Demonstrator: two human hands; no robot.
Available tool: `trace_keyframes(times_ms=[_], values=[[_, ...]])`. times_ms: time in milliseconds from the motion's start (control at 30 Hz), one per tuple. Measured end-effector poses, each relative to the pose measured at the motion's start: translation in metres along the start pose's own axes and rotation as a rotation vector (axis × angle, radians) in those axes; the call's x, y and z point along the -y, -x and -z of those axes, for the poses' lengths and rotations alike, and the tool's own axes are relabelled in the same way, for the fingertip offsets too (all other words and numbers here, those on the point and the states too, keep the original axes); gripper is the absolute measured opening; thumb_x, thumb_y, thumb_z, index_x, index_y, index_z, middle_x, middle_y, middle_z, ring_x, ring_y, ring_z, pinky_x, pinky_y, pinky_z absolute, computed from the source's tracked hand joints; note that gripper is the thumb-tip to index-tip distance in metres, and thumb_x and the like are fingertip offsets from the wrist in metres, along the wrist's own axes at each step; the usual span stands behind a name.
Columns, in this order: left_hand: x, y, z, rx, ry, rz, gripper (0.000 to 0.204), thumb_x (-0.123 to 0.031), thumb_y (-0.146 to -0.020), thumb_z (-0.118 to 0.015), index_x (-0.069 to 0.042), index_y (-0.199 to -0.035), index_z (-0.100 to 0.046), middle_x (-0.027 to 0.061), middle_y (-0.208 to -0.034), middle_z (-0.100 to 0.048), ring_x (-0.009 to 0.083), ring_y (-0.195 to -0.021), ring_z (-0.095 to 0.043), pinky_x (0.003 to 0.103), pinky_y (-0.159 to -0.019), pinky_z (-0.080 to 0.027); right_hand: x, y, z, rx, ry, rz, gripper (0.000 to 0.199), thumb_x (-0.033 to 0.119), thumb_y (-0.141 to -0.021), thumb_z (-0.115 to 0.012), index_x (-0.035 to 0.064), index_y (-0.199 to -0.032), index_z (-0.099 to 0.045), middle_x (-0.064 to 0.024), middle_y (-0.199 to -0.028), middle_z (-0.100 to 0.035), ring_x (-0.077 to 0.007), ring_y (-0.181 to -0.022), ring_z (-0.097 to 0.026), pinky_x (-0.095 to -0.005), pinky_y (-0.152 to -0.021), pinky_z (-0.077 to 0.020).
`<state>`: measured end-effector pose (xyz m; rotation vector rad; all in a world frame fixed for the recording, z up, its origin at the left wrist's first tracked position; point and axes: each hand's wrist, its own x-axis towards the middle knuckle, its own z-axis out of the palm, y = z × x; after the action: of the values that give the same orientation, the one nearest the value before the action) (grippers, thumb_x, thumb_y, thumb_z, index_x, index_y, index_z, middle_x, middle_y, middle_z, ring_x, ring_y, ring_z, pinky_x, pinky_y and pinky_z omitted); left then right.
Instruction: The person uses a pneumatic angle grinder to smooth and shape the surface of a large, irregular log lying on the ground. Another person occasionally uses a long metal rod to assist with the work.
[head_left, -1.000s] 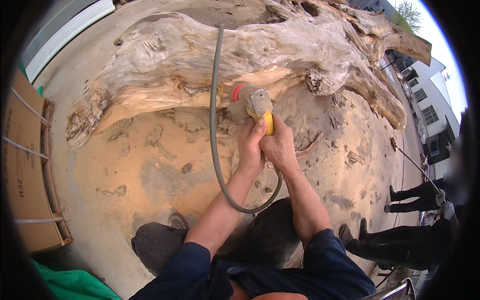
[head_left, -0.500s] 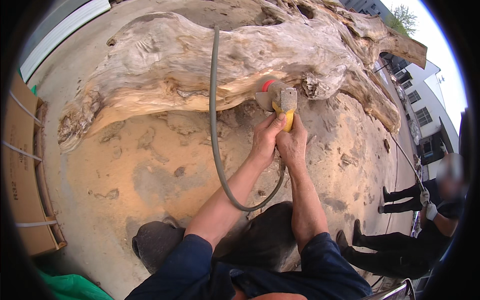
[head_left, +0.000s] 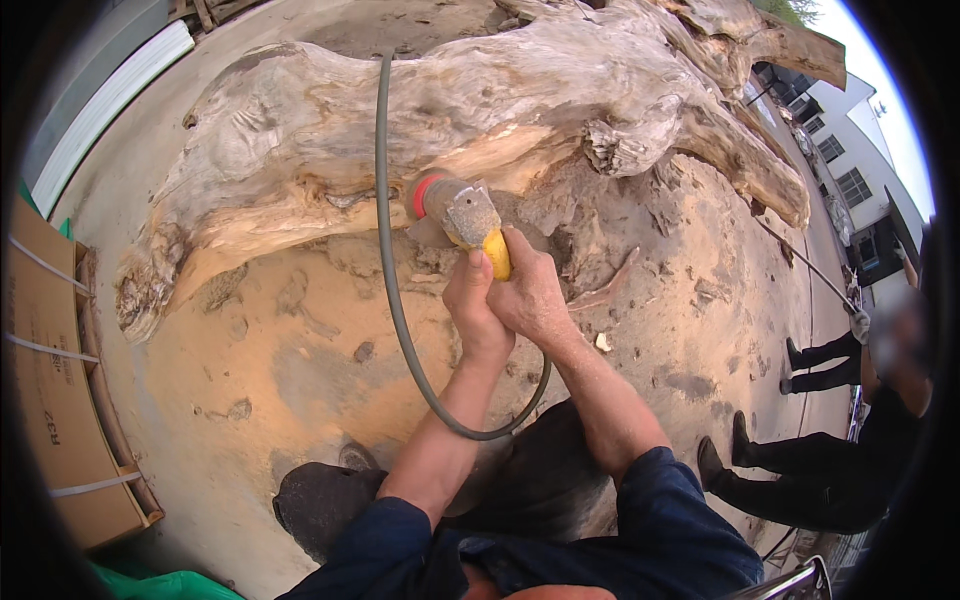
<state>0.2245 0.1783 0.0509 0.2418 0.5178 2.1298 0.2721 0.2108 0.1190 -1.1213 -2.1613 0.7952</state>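
Both my hands are wrapped round the yellow body of an angle grinder (head_left: 470, 215) with a dusty grey head and a red-rimmed working end. My left hand (head_left: 478, 310) grips from the left and below, and my right hand (head_left: 530, 290) closes over the rear from the right. The red end is at the lower side of a large weathered tree trunk (head_left: 290, 130); whether it touches the wood is hard to tell. A thick grey-green cord (head_left: 386, 200) loops below my hands and runs up over the trunk.
Orange sawdust (head_left: 230, 350) and bark pieces cover the ground. A strapped cardboard box (head_left: 60, 390) stands at left, with green sheeting (head_left: 165, 585) below it. At right, a gloved person (head_left: 890, 430) holds a long pole (head_left: 800, 255) reaching toward the trunk.
My hands and the grinder have moved left along the trunk's lower side, and the grinder has tilted left. The view has shifted slightly. Both hands keep their hold.
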Motion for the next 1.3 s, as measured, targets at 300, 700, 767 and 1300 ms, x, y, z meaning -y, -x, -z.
trace_keyframes(times_ms=[300, 700, 767, 1300], values=[[0.028, -0.022, -0.03, 0.176, -0.023, 0.179, 0.045, -0.032, -0.103, -0.063, 0.003, -0.131, -0.059, 0.0083, -0.122, -0.063, 0.0174, -0.111, -0.059, 0.033, -0.098, -0.047, -0.025, -0.008, 0.035, -0.179, -0.042, -0.225, 0.034, 0.019, -0.09, -0.07, -0.0017, -0.116, -0.061, -0.0303, -0.094, -0.071, -0.0466, -0.096, -0.071, -0.0457, -0.077, -0.0547], [0.034, -0.005, -0.004, -0.02, -0.018, 0.075, 0.044, -0.035, -0.106, -0.056, 0.004, -0.127, -0.061, 0.0095, -0.119, -0.065, 0.0186, -0.109, -0.061, 0.036, -0.097, -0.049, -0.042, 0.001, 0.011, -0.036, 0.041, -0.125, 0.034, 0.028, -0.091, -0.07, 0.0005, -0.105, -0.056, -0.0309, -0.085, -0.067, -0.0532, -0.087, -0.065, -0.0537, -0.07, -0.0517], [0.041, -0.014, -0.009, 0.053, -0.046, 0.118, 0.041, -0.031, -0.106, -0.058, 0.002, -0.129, -0.061, 0.0086, -0.122, -0.064, 0.0181, -0.11, -0.061, 0.034, -0.098, -0.047, -0.043, -0.003, 0.019, -0.122, -0.001, -0.132, 0.032, 0.025, -0.092, -0.07, -0.0016, -0.107, -0.06, -0.0318, -0.09, -0.069, -0.0514, -0.092, -0.067, -0.0502, -0.074, -0.0541], [0.032, -0.008, -0.007, 0.067, 0.048, 0.067, 0.053, -0.04, -0.105, -0.057, 0.005, -0.132, -0.059, 0.0108, -0.121, -0.065, 0.0204, -0.109, -0.063, 0.036, -0.098, -0.049, -0.038, -0.004, 0.011, -0.032, 0.09, -0.011, 0.037, 0.027, -0.09, -0.072, 0.002, -0.111, -0.054, -0.0313, -0.086, -0.067, -0.0532, -0.085, -0.065, -0.0553, -0.068, -0.0516]])
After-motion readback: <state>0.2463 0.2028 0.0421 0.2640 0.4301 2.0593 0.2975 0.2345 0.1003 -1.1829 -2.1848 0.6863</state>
